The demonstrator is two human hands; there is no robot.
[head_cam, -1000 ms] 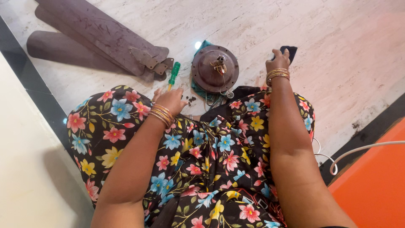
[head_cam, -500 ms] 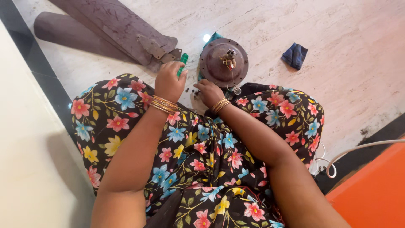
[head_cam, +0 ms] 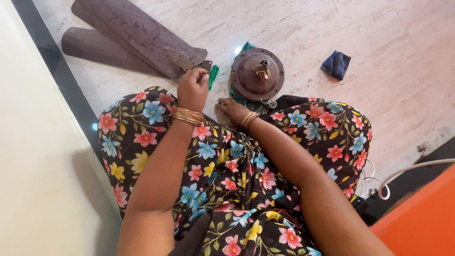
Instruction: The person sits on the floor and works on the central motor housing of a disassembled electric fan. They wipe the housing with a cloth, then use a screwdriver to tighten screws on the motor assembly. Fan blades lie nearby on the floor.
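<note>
Two hands: left hand (head_cam: pixel 192 90) clenched around green screwdriver (head_cam: pixel 213 77); right hand (head_cam: pixel 232 110) flat on floor (head_cam: pixel 379 33), fingers released
Motor housing (head_cam: pixel 257 74): at 12 o'clock; step judged: screw work; next calls for aligning tip

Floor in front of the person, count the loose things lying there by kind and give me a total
Fan blades: 2
Round fan motor housing: 1
Green-handled screwdriver, in the left hand: 1
Dark blue cloth: 1
Teal cloth under the housing: 1
Total: 6
</note>
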